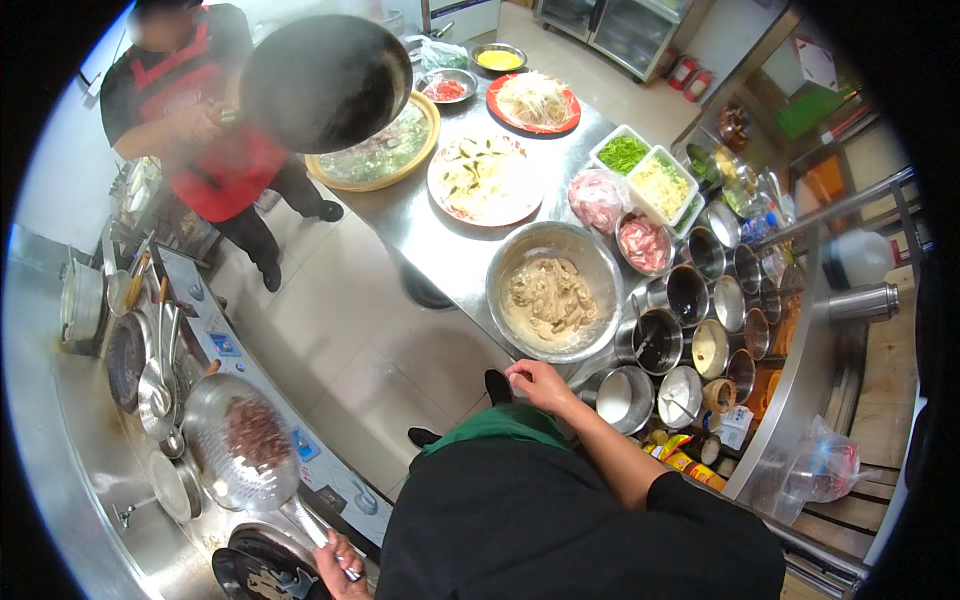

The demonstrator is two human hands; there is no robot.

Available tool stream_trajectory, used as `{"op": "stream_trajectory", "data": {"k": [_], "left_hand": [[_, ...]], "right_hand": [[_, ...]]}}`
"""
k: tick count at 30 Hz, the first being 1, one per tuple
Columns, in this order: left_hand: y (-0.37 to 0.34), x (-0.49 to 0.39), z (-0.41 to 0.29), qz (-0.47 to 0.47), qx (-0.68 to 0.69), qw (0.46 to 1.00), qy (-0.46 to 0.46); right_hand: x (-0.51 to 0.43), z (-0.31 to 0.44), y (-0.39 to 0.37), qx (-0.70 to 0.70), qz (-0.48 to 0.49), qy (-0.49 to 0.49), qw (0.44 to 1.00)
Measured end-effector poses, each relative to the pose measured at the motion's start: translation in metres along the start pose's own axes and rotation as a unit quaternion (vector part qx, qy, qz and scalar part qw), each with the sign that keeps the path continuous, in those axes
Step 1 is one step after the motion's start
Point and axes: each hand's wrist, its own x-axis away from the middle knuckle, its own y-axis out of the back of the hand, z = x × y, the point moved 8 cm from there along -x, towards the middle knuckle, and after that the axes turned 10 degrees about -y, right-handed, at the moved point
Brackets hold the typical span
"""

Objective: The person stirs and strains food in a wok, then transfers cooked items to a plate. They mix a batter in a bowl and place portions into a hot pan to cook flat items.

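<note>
My left hand point(339, 556) grips the metal handle of a large perforated strainer ladle point(206, 450), whose bowl holds dark reddish-brown cooked pieces point(257, 433) above the stove side. My right hand point(536, 382) is by the steel table's edge, just below a large steel mixing bowl point(499, 300), with its fingers curled in and nothing visible in them. The mixing bowl holds thick, light-brown battered pieces point(553, 296). Beside it stands a smaller bowl of raw sliced meat point(643, 244). A white patterned plate point(486, 180) of pale food lies beyond.
A co-worker in a red apron point(217, 169) tilts a steaming wok point(326, 82) over a wide soup bowl point(375, 150). Several steel seasoning pots point(686, 292) line the right. Woks point(262, 570) and ladles point(159, 390) lie on the stove side at left. Tiled floor lies between.
</note>
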Motion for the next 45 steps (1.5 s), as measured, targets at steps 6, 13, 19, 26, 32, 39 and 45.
{"op": "stream_trajectory", "data": {"k": [6,13,19,26,32,39,45], "left_hand": [[-0.105,0.006,-0.005,0.111,-0.232,0.965,0.055],[-0.232,-0.069,-0.01,0.264,-0.331,0.901,0.09],[-0.394,-0.122,-0.003,0.337,-0.403,0.851,0.023],[-0.533,-0.18,0.029,0.324,-0.489,0.81,-0.021],[-0.593,-0.194,0.04,0.303,-0.526,0.793,-0.053],[-0.629,-0.189,0.043,0.291,-0.58,0.752,-0.119],[-0.64,-0.189,0.049,0.284,-0.611,0.724,-0.148]], "right_hand": [[0.012,0.055,-0.012,0.027,0.054,0.036,0.998],[0.038,0.11,0.008,-0.035,-0.021,0.042,0.998],[-0.015,0.175,0.116,-0.115,-0.178,0.114,0.97],[-0.178,0.236,0.204,-0.018,-0.233,0.142,0.962],[-0.27,0.216,0.215,0.043,-0.276,0.136,0.95],[-0.298,0.194,0.215,-0.045,-0.251,0.097,0.962],[-0.299,0.186,0.218,-0.107,-0.251,0.09,0.958]]}}
